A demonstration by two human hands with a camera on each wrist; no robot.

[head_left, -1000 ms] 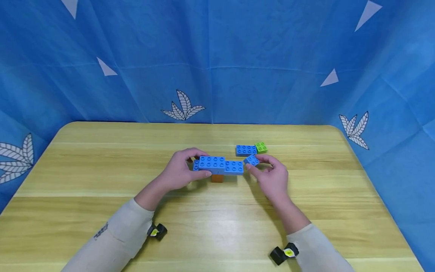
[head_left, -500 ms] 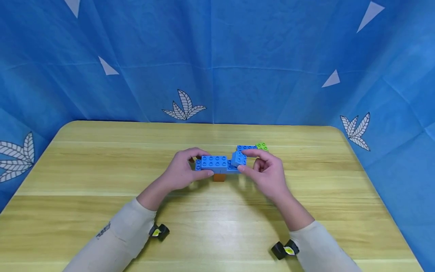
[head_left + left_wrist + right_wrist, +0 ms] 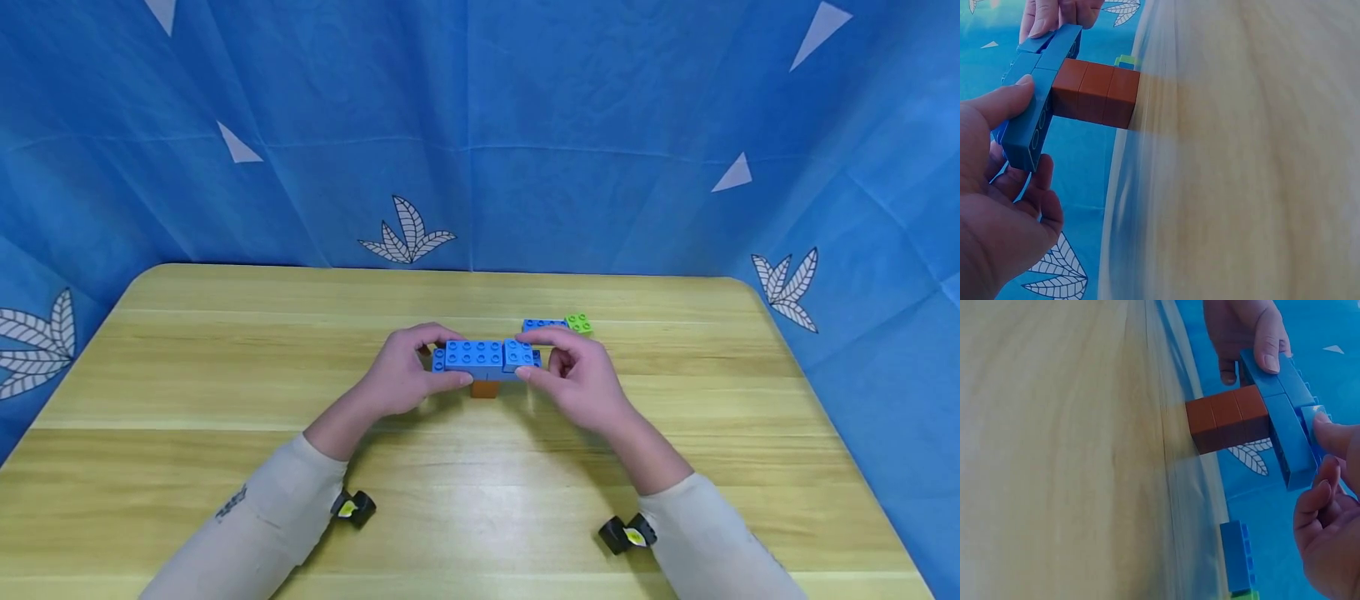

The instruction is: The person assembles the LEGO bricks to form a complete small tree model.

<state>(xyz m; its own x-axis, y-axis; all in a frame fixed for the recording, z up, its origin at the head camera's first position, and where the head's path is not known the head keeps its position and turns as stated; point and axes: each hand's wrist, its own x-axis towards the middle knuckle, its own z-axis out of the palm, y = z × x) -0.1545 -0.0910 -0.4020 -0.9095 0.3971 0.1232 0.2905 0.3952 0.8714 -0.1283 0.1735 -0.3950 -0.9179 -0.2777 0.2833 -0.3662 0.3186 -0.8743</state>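
Observation:
A T-shaped build of toy building bricks stands on the table. Its stem is a stack of three brown bricks [image 3: 1097,94], carrying a crosspiece of blue bricks [image 3: 1291,440]. On top lies a long blue brick [image 3: 472,357]. My left hand [image 3: 399,377] grips the crosspiece's left end, thumb in front and fingers behind. At the right, a small blue brick [image 3: 517,356] is pinched between thumb and index finger of my right hand [image 3: 588,381]. It sits on the crosspiece close beside the long brick, slightly tilted in the right wrist view; whether its studs are engaged I cannot tell.
Behind my right hand lie a blue brick [image 3: 542,324], partly hidden, and a light green brick [image 3: 578,323] against its right end. The wooden table [image 3: 300,308] ends at a blue patterned cloth [image 3: 465,125] behind it.
My right hand has carried the small blue brick leftward from beside the build, turning it upright and lowering it onto the crosspiece next to the long brick. The left hand keeps its hold.

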